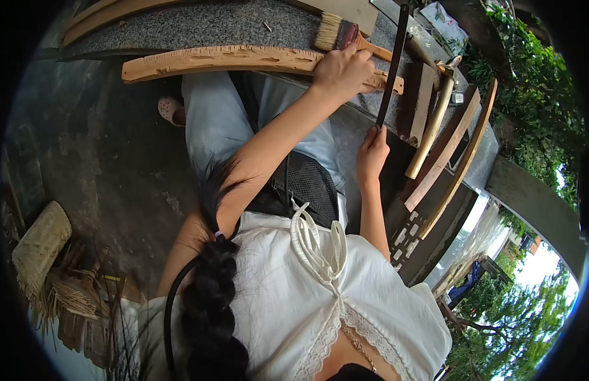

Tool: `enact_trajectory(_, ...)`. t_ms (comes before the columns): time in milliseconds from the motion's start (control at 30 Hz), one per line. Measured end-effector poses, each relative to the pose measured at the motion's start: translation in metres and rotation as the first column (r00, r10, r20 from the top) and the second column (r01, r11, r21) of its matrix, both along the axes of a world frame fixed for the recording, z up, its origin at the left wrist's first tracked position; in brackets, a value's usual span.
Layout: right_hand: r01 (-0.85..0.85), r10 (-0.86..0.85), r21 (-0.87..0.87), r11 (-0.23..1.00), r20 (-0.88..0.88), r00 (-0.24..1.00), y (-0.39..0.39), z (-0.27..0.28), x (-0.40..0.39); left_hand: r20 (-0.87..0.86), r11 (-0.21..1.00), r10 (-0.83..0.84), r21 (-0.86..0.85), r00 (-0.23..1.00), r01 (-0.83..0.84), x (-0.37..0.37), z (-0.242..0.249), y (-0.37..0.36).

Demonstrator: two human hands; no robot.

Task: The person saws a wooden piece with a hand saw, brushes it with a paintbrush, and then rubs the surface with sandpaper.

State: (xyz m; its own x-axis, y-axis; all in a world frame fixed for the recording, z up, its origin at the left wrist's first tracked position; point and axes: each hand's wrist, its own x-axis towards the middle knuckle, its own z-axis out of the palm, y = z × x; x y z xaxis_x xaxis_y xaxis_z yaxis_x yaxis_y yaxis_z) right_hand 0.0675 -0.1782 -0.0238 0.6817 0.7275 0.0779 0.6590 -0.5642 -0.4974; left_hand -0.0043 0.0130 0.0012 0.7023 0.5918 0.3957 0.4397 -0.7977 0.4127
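A long, curved piece of light wood (224,58) spans the top of my lap along the table edge. Notches line its upper edge, and gouged hollows mark its face. My left hand (342,75) is closed over it near its right end, the thumb side hidden from view. In my right hand (373,154) is the lower end of a long, narrow, dark flat bar (394,70), held upright in this view and crossing the wood's right end. A wide paintbrush (330,33) with pale bristles and an orange handle lies just beyond my left knuckles.
The speckled stone tabletop (199,28) carries a dark wooden block (417,105), a wooden-handled tool (434,127), a reddish wood strip (443,152) and a thin curved strip (462,165) at right. A rolled woven mat (43,244) stands at lower left.
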Motion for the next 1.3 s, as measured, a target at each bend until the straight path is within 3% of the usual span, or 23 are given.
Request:
enact_trajectory(133,0.009,-0.009,0.002,1.000,-0.060,0.998,-0.005,-0.002,-0.009,0.008,0.999,-0.018,-0.032,1.000,0.018,-0.003,0.001,0.001)
enact_trajectory(233,-0.029,0.027,0.057,0.998,0.036,0.999,-0.079,-0.047,-0.015,-0.005,1.000,-0.015,-0.015,1.000,0.015,0.000,-0.001,0.001)
enact_trajectory(367,-0.037,0.031,0.075,0.996,0.080,0.996,-0.057,-0.029,-0.017,-0.026,1.000,-0.024,-0.021,0.999,0.023,-0.003,0.002,0.001)
enact_trajectory(433,0.011,-0.010,0.008,1.000,-0.080,0.997,0.005,0.007,-0.009,-0.032,0.999,-0.025,-0.029,0.999,0.025,-0.001,0.002,0.000)
enact_trajectory(500,0.002,-0.002,0.004,1.000,-0.061,0.998,0.024,0.022,-0.005,-0.055,0.999,-0.007,-0.041,0.998,0.005,-0.002,0.000,0.002)
enact_trajectory(700,-0.043,0.044,0.062,0.997,-0.013,0.999,-0.023,-0.004,-0.011,-0.074,0.994,-0.110,0.017,0.991,0.112,0.001,-0.004,-0.005)
enact_trajectory(900,-0.044,0.045,0.065,0.997,-0.014,0.999,-0.011,0.003,-0.015,-0.139,0.995,-0.092,-0.045,0.986,0.086,-0.002,0.003,-0.001)
enact_trajectory(967,-0.014,0.015,0.029,0.999,-0.040,0.999,-0.003,0.021,-0.018,-0.085,0.998,-0.068,-0.008,0.994,0.068,0.001,-0.003,0.001)
enact_trajectory(1133,-0.027,0.026,0.042,0.999,0.025,0.999,-0.009,0.004,-0.018,-0.052,0.999,-0.037,0.004,0.998,0.037,0.003,-0.006,-0.001)
enact_trajectory(1233,-0.025,0.025,0.046,0.999,0.012,1.000,-0.054,-0.033,-0.018,-0.061,0.999,-0.005,0.032,0.998,0.007,0.012,-0.006,0.012)
enact_trajectory(1300,0.008,-0.009,0.009,1.000,0.058,0.998,-0.071,-0.033,-0.022,-0.045,0.999,0.000,-0.040,0.999,-0.001,0.012,-0.009,0.013)
